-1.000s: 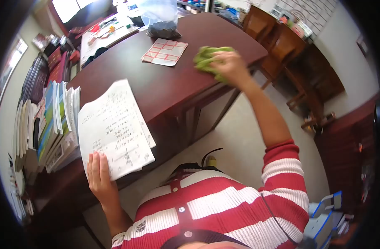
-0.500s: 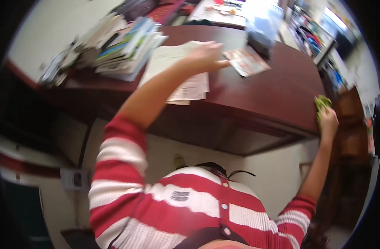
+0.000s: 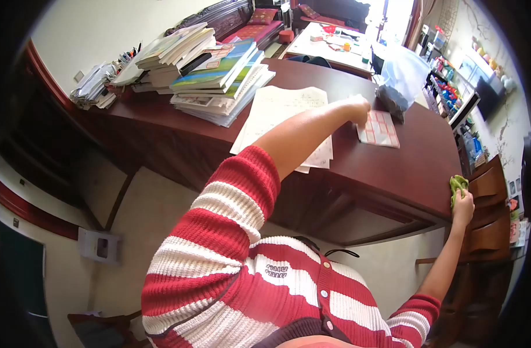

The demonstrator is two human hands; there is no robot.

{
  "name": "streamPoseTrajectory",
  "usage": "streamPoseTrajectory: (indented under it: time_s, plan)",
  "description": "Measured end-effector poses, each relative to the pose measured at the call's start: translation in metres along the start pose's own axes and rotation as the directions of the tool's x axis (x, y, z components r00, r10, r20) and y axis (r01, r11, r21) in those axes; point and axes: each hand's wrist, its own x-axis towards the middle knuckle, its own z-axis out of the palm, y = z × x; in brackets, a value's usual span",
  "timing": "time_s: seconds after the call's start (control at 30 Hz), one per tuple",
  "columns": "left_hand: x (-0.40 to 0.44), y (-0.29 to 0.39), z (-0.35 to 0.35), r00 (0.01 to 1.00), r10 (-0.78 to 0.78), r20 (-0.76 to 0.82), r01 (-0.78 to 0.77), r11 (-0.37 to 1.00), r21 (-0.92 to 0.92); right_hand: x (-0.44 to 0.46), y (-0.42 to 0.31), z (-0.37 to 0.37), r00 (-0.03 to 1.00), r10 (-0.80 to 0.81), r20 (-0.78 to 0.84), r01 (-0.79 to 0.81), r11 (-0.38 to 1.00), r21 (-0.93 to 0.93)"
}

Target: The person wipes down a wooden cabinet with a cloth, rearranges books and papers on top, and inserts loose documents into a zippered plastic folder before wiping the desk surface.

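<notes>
My left hand (image 3: 358,110) reaches across the desk to the upper left corner of a red-and-white patterned sheet (image 3: 381,130). Its fingers are blurred and bent down, and I cannot tell whether they grip the sheet. Beneath my left forearm lie handwritten papers (image 3: 277,113), partly covered by the arm. Out at the desk's right edge, my right hand (image 3: 464,207) is closed round a crumpled green cloth (image 3: 459,185). A clear plastic bag with something dark in it (image 3: 393,101) stands just behind the patterned sheet.
Tall stacks of books and papers (image 3: 219,87) fill the left part of the dark wooden desk (image 3: 387,171). Brown wooden furniture (image 3: 488,200) stands close beyond its right edge. Farther back are a white table (image 3: 329,49) with small items and a carved bench with red cushions (image 3: 248,32).
My left hand has moved right, from beside the patterned sheet onto its corner. The right hand keeps the green cloth at the desk's edge. The whole view has shifted.
</notes>
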Motion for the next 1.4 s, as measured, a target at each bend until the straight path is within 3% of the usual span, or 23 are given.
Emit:
streamPoseTrajectory:
  time_s: [0.07, 0.17, 0.2, 0.3, 0.37, 0.4, 0.43, 0.47, 0.57, 0.7, 0.77, 0.83, 0.9, 0.93, 1.0, 1.07, 1.1, 1.13, 1.17, 1.2, 1.23, 1.3, 1.4]
  plan:
    - [0.010, -0.003, -0.014, 0.942, 0.091, 0.322, -0.075, 0.995, -0.063, -0.004, -0.012, -0.006, 0.997, 0.076, 0.014, -0.075, 0.995, -0.064]
    - [0.018, 0.000, -0.022, 0.841, 0.105, 0.531, -0.097, 0.994, -0.043, -0.002, -0.015, -0.007, 0.985, 0.164, 0.058, -0.159, 0.984, -0.075]
    - [0.016, 0.003, -0.024, 0.842, 0.123, 0.526, -0.135, 0.991, -0.016, 0.000, -0.012, -0.004, 0.988, 0.147, 0.041, -0.144, 0.988, -0.058]
    - [-0.005, -0.014, -0.038, 0.895, 0.299, 0.332, -0.208, 0.936, -0.283, 0.004, -0.001, 0.000, 0.996, 0.085, 0.015, -0.085, 0.996, -0.035]
    - [-0.019, -0.038, -0.067, 0.978, 0.047, 0.204, 0.030, 0.932, -0.360, 0.005, 0.005, 0.005, 0.997, 0.075, 0.015, -0.075, 0.997, -0.022]
    - [-0.026, -0.063, -0.078, 0.993, 0.096, 0.065, -0.054, 0.879, -0.474, 0.008, 0.007, 0.007, 0.996, 0.083, 0.017, -0.083, 0.996, -0.013]
    - [-0.050, -0.076, -0.113, 0.988, -0.021, 0.154, 0.105, 0.819, -0.565, 0.008, 0.007, 0.008, 0.996, 0.091, 0.021, -0.091, 0.996, -0.008]
    - [-0.059, -0.104, -0.116, 0.996, 0.075, -0.051, -0.089, 0.678, -0.730, 0.005, 0.002, 0.005, 0.995, 0.098, 0.001, -0.098, 0.995, -0.011]
    - [-0.076, -0.141, -0.142, 0.992, -0.027, -0.125, -0.019, 0.935, -0.354, 0.011, 0.005, 0.010, 0.995, 0.104, -0.006, -0.105, 0.990, -0.095]
    - [-0.114, -0.032, -0.080, 0.885, 0.465, 0.003, -0.430, 0.822, -0.372, 0.008, -0.006, 0.004, 0.986, 0.162, 0.039, -0.159, 0.985, -0.067]
    - [-0.166, 0.035, -0.086, 0.740, 0.566, 0.364, -0.558, 0.818, -0.137, 0.014, 0.005, 0.011, 0.989, 0.143, 0.038, -0.141, 0.989, -0.051]
    - [-0.199, 0.050, -0.025, 0.670, 0.738, -0.074, -0.708, 0.666, 0.235, 0.012, 0.005, 0.010, 0.990, 0.137, 0.015, -0.136, 0.989, -0.059]
    - [-0.210, 0.064, -0.024, 0.567, 0.815, -0.121, -0.737, 0.567, 0.369, 0.012, 0.007, 0.011, 0.991, 0.134, 0.000, -0.133, 0.990, -0.052]
    - [-0.213, 0.061, -0.026, 0.563, 0.815, -0.134, -0.774, 0.577, 0.260, 0.014, 0.012, 0.015, 0.992, 0.128, 0.001, -0.128, 0.991, -0.042]
    - [-0.208, 0.049, -0.060, 0.440, 0.793, -0.422, -0.653, 0.605, 0.455, 0.021, 0.019, 0.019, 0.994, 0.106, 0.009, -0.106, 0.994, -0.019]
    - [-0.189, 0.005, -0.123, 0.329, 0.774, -0.541, -0.270, 0.626, 0.732, 0.017, 0.009, 0.013, 0.992, 0.125, 0.010, -0.125, 0.992, -0.017]
    - [-0.178, -0.039, -0.141, 0.500, 0.597, -0.628, -0.301, 0.799, 0.520, 0.013, 0.008, 0.013, 0.990, 0.142, 0.008, -0.142, 0.990, -0.017]
    - [-0.174, -0.058, -0.187, 0.512, 0.466, -0.722, -0.429, 0.867, 0.256, 0.018, 0.016, 0.019, 0.994, 0.112, -0.001, -0.112, 0.993, -0.031]
    - [-0.171, -0.096, -0.202, 0.582, 0.424, -0.694, -0.150, 0.895, 0.420, 0.018, 0.018, 0.022, 0.994, 0.111, 0.002, -0.111, 0.993, -0.031]
    - [-0.168, -0.138, -0.217, 0.638, 0.363, -0.679, 0.131, 0.818, 0.560, 0.020, 0.020, 0.023, 0.994, 0.111, 0.004, -0.111, 0.993, -0.033]
    - [-0.166, -0.186, -0.215, 0.685, 0.134, -0.716, 0.285, 0.856, 0.432, 0.022, 0.021, 0.023, 0.994, 0.111, 0.005, -0.111, 0.993, -0.035]
    - [-0.175, -0.232, -0.207, 0.828, -0.272, -0.491, 0.370, 0.922, 0.114, 0.017, 0.014, 0.022, 0.990, 0.137, -0.013, -0.138, 0.989, -0.047]
    - [-0.173, -0.277, -0.184, 0.967, -0.239, -0.084, 0.239, 0.971, -0.008, 0.021, 0.018, 0.021, 0.992, 0.124, -0.016, -0.125, 0.990, -0.067]
